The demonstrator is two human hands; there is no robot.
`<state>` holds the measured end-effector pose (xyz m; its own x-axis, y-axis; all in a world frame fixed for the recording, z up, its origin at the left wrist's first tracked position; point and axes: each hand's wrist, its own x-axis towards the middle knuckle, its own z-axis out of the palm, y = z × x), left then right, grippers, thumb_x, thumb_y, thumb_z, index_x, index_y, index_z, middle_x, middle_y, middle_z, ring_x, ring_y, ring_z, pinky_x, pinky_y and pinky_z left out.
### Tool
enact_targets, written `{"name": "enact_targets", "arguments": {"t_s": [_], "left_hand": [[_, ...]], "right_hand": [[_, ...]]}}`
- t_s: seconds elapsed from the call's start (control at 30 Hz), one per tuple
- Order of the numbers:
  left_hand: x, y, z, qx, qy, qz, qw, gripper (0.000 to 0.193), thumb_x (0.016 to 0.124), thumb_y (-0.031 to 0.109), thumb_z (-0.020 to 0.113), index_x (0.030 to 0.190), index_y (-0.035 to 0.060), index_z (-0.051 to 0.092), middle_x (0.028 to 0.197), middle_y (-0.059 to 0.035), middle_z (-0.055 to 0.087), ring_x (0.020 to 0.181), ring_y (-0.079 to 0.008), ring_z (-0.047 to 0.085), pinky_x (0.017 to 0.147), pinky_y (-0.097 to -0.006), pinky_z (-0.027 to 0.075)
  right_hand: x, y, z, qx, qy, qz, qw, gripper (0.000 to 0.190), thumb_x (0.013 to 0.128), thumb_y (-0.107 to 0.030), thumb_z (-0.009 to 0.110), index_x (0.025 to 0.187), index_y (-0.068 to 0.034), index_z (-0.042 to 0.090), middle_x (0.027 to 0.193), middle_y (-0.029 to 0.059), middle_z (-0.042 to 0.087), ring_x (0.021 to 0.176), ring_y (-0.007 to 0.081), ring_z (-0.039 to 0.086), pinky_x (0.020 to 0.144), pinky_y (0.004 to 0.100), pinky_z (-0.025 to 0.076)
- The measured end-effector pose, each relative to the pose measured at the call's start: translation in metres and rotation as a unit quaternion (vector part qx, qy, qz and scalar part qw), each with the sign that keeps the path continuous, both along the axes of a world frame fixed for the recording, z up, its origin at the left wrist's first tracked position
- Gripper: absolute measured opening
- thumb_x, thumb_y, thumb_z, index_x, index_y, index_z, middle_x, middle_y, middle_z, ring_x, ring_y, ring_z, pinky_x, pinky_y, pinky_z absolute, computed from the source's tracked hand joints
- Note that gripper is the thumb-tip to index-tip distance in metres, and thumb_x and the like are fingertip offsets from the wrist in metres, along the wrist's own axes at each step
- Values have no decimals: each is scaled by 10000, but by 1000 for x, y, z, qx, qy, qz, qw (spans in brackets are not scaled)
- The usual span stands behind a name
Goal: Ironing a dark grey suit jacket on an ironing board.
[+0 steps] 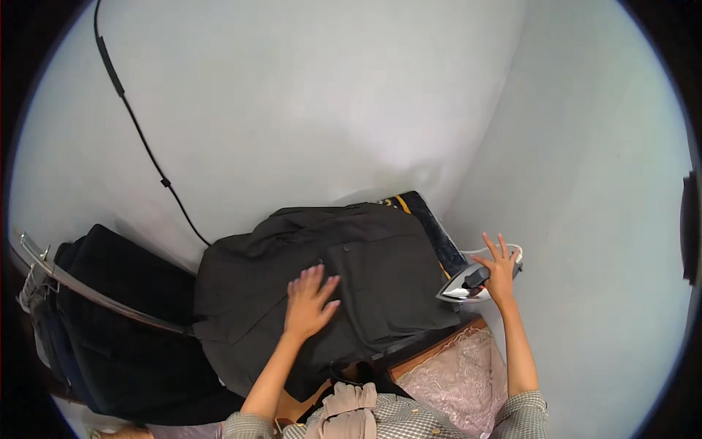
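Observation:
A dark charcoal garment (395, 280) with small buttons and stitched seams lies spread in front of me over a padded surface. My left hand (311, 304) rests palm down near its middle, fingers apart, holding nothing. At the garment's right edge is a clothes iron (463, 289) with a shiny metal body and a grey handle, its tip pointing left. My right hand (498, 271) is over the back of the iron, touching or very near the handle, with its fingers spread. The hand hides part of the handle, and what supports the iron is unclear.
Dark clothes (131, 329) hang on a curved metal rail (109, 304) at left. A black cord (140, 137) runs down the pale wall (329, 110). Patterned dark cloth (433, 230) shows beneath the garment. Pink lace fabric (460, 373) covers a wooden-edged surface at lower right.

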<state>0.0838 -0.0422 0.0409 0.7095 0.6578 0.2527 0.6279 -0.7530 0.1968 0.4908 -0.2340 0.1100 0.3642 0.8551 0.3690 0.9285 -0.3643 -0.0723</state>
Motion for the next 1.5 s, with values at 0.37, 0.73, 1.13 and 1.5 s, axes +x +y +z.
{"name": "enact_targets", "arguments": {"t_s": [0.37, 0.73, 1.13, 1.5], "left_hand": [[278, 27, -25, -8, 25, -478, 878, 308, 809, 342, 705, 1103, 251, 703, 1599, -55, 215, 1481, -286, 166, 1158, -547, 207], [324, 13, -15, 7, -23, -372, 928, 378, 688, 336, 801, 1030, 219, 693, 1564, -14, 295, 1477, -272, 168, 1154, -585, 179], [-48, -25, 32, -51, -67, 140, 987, 496, 938, 236, 555, 1417, 142, 473, 1528, -136, 355, 1409, -357, 321, 1111, -539, 245], [-209, -54, -33, -121, 70, 313, 940, 557, 1010, 375, 386, 1525, 178, 302, 1598, -100, 221, 1474, -301, 196, 1172, -531, 120]], "right_hand": [[-41, -17, 27, 16, 41, 156, 987, 422, 592, -110, 775, 979, -280, 769, 1500, 29, 428, 1429, 375, 273, 1096, 729, 69], [-42, -24, 28, -1, 1, 139, 990, 411, 625, -56, 743, 969, -280, 762, 1490, 15, 438, 1433, 346, 271, 1092, 740, 60], [-138, 57, -13, 37, 24, 242, 969, 379, 668, -2, 651, 1008, -140, 744, 1490, 11, 428, 1406, 285, 329, 1097, 713, 130], [-217, 95, -73, 6, -5, 235, 972, 362, 767, -96, 598, 1087, -205, 730, 1433, 49, 487, 1339, 318, 414, 1096, 661, 211]]}}
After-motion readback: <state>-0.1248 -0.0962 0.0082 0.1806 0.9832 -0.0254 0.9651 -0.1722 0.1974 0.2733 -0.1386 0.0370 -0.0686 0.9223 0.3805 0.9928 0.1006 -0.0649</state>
